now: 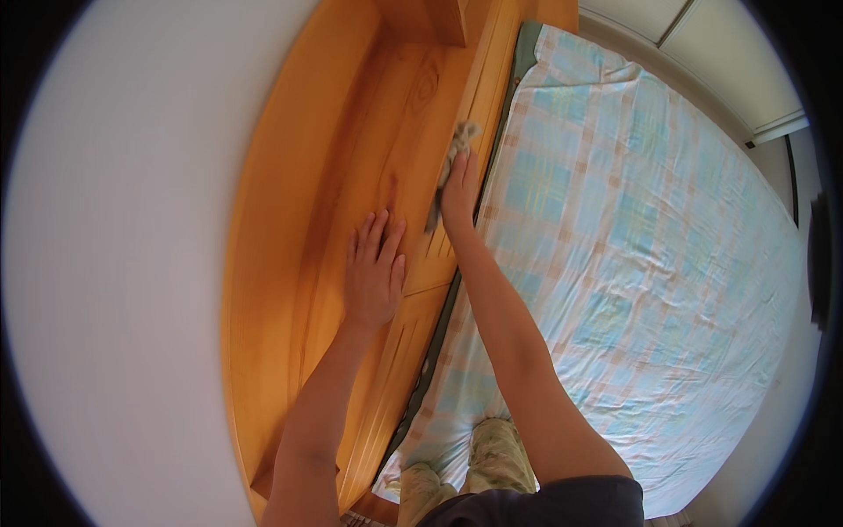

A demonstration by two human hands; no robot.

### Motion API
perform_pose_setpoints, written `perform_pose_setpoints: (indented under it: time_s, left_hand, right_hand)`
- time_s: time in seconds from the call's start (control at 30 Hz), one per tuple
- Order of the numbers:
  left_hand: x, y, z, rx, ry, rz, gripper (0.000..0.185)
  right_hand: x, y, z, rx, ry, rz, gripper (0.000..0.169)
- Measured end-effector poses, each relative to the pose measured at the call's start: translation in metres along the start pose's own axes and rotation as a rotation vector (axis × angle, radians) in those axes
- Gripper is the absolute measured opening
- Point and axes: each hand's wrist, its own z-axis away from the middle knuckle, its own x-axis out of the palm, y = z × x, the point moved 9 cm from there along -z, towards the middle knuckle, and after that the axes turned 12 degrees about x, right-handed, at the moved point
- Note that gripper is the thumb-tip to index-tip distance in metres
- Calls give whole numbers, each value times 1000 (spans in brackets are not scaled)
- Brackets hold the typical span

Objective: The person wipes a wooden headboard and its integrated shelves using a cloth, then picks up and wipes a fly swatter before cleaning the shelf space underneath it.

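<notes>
My left hand (pixel 375 273) lies flat, fingers spread, on the wooden shelf (pixel 408 125) of a bed headboard. It holds nothing. To its right and farther off, my right hand (pixel 459 194) presses a crumpled grey cloth (pixel 461 139) against the headboard's front panel (pixel 484 105), near the shelf's front edge. Part of the cloth is hidden behind the fingers, and its lower end hangs below the hand. Beside that panel lies the mattress, covered by a blue and white checked bed sheet (pixel 612 230).
A raised wooden compartment (pixel 425 20) stands at the far end of the shelf. On the left rises a white wall (pixel 132 263). A dark green strip (pixel 504 132) runs between headboard and sheet. My knees (pixel 497 454) rest on the bed. Pale sliding doors (pixel 718 59) are at the upper right.
</notes>
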Motion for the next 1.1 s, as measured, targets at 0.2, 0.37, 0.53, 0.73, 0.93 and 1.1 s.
perform_pose_setpoints:
  time_s: [0.2, 0.37, 0.53, 0.73, 0.93, 1.1]
  left_hand:
    - [-2, -6, 0, -47, -14, 62, 51]
    - [-4, -2, -4, -72, -38, 69, 54]
    - [-4, -1, -2, -38, 4, 93, 53]
    - [2, -1, -3, -36, -24, 70, 54]
    - [-2, -2, -5, -36, -47, 65, 56]
    - [2, -4, -3, -32, -46, 87, 56]
  right_hand:
    - [-31, -14, 52, 70, -134, -77, 46]
    - [43, -133, 70, -931, -77, 837, 38]
    - [93, -109, 3, -958, -445, 1005, 32]
    - [105, -142, -80, -941, -139, 1114, 31]
    - [118, -152, -81, -985, 21, 1075, 40]
    - [118, -161, -82, -936, 41, 1021, 39]
